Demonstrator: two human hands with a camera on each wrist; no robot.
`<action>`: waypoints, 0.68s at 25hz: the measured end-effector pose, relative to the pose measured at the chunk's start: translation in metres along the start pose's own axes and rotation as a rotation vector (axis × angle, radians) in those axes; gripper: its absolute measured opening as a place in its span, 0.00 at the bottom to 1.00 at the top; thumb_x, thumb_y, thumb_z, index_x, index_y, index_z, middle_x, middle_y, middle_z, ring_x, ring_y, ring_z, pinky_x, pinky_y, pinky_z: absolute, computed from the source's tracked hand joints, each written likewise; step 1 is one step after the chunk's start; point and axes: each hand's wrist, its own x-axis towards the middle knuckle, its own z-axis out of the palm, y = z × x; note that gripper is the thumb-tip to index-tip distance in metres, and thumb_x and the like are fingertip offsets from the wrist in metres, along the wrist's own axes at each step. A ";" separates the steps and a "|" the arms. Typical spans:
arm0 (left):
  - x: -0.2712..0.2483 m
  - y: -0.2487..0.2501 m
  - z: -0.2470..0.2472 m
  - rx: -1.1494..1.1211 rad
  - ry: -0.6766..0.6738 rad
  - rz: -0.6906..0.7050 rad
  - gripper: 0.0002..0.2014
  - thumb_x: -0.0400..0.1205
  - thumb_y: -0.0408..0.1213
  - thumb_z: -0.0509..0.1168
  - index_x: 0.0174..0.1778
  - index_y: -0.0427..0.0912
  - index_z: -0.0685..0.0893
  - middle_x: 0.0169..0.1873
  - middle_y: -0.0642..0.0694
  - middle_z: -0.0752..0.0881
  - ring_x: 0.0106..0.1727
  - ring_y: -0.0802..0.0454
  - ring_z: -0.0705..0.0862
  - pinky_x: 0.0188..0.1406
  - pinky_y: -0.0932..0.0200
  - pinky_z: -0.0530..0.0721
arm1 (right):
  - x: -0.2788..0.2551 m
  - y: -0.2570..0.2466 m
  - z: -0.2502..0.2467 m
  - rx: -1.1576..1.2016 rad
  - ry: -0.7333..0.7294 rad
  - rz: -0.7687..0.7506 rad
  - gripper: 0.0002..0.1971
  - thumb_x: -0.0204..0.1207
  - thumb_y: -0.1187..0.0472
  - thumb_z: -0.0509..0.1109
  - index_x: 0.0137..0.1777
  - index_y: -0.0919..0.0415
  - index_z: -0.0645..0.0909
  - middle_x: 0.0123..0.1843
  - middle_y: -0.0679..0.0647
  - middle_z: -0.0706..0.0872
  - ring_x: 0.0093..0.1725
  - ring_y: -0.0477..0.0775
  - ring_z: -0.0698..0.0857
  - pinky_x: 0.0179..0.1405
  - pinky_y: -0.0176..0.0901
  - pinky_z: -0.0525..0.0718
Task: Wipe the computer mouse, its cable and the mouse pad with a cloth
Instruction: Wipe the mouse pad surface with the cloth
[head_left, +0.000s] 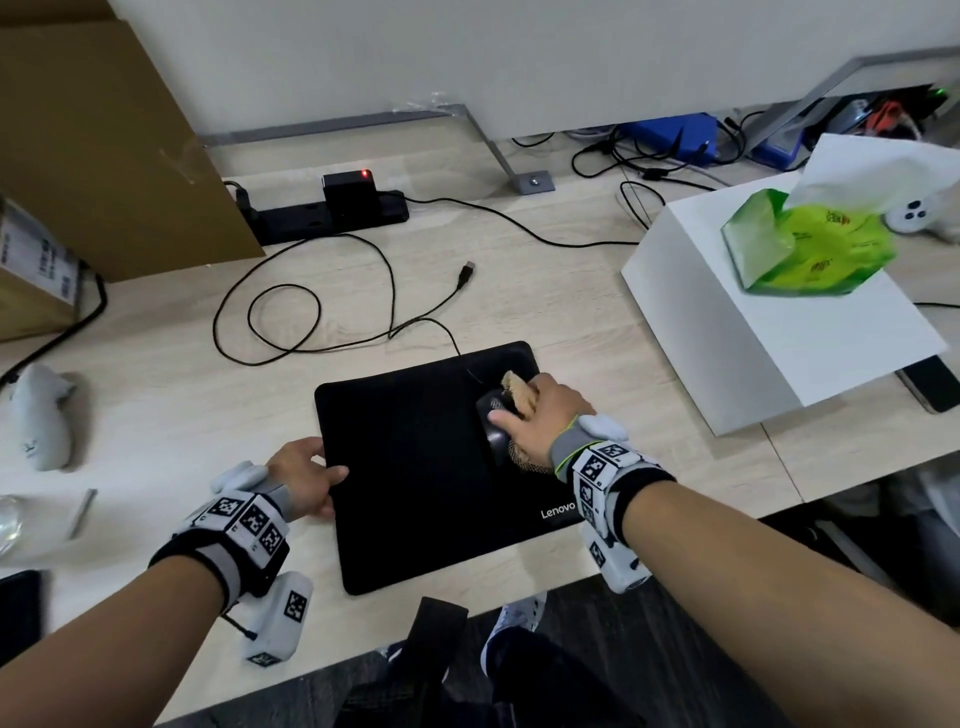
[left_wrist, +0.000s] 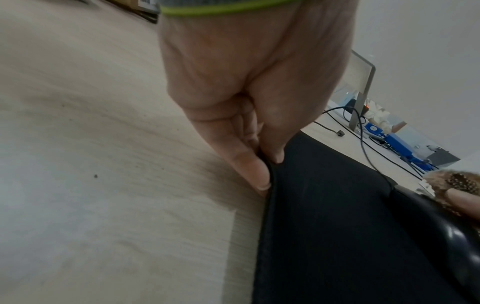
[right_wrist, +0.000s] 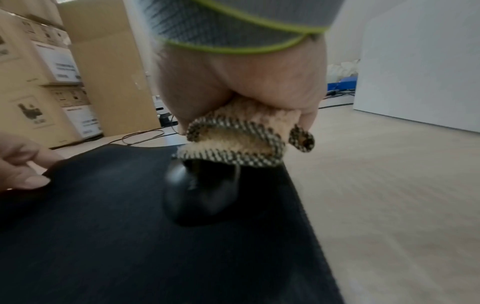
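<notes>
A black mouse pad (head_left: 415, 467) lies on the light wooden desk. A black mouse (head_left: 491, 421) sits on the pad's right side. My right hand (head_left: 540, 415) grips a folded tan checked cloth (right_wrist: 241, 135) and presses it on top of the mouse (right_wrist: 202, 195). The mouse's black cable (head_left: 311, 291) loops over the desk behind the pad and ends in a loose USB plug (head_left: 466, 273). My left hand (head_left: 306, 480) pinches the pad's left edge (left_wrist: 270, 170), thumb on top and fingers against the desk.
A black power strip (head_left: 332, 213) lies at the back. Cardboard boxes (head_left: 93, 145) stand at the left. A white box (head_left: 769, 322) carrying a green tissue pack (head_left: 805, 249) stands to the right. A grey controller (head_left: 39, 415) lies at far left.
</notes>
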 end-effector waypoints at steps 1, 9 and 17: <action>0.001 0.000 -0.002 -0.008 -0.006 -0.001 0.02 0.81 0.26 0.66 0.46 0.33 0.79 0.26 0.35 0.84 0.20 0.44 0.80 0.19 0.56 0.81 | 0.001 0.005 -0.005 0.036 0.025 0.038 0.31 0.68 0.34 0.69 0.62 0.57 0.72 0.53 0.57 0.84 0.51 0.64 0.84 0.40 0.44 0.74; -0.011 0.006 -0.004 0.064 0.010 0.006 0.13 0.81 0.30 0.68 0.32 0.31 0.76 0.18 0.38 0.82 0.18 0.46 0.82 0.19 0.59 0.83 | 0.017 0.032 -0.002 0.042 -0.072 0.220 0.17 0.69 0.50 0.74 0.52 0.60 0.79 0.50 0.58 0.86 0.43 0.61 0.82 0.42 0.44 0.80; -0.024 0.061 0.040 0.018 -0.132 0.148 0.06 0.81 0.31 0.67 0.39 0.35 0.83 0.18 0.44 0.84 0.20 0.50 0.84 0.23 0.58 0.86 | 0.030 0.088 -0.050 0.086 -0.023 0.289 0.16 0.67 0.52 0.73 0.52 0.58 0.81 0.46 0.56 0.85 0.43 0.62 0.82 0.43 0.42 0.78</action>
